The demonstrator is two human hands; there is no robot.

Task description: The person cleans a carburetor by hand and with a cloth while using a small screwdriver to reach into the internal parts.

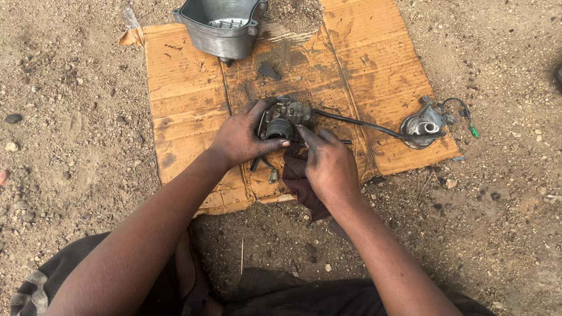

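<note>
Brown cardboard (187,105), stained dark with oil, lies flat on the sandy, stony ground (70,117) and carries the parts. At the top of the frame, left of centre, stands a grey metal housing (219,29) shaped like an open tub; its upper part is cut off by the frame edge, and inside only a pale ribbed piece shows, too partial to identify. At the centre of the frame sits a small grimy metal engine part (285,120) with a round drum-like boss. The left hand (243,137) is closed around its left side, thumb lying across the front below the drum. The right hand (329,164) presses its fingers against the part's right side and lower edge; whether it grips or merely rests there cannot be told. Under the right hand a dark red rag (298,181) lies partly hidden. A black cable (363,124) runs from the part toward the right of the frame to a second grey metal piece (422,124), which trails thin wires ending in a green connector (473,131). A small dark scrap (269,71) lies on the cardboard above the hands. The person's dark clothing fills the bottom edge, cut off
</note>
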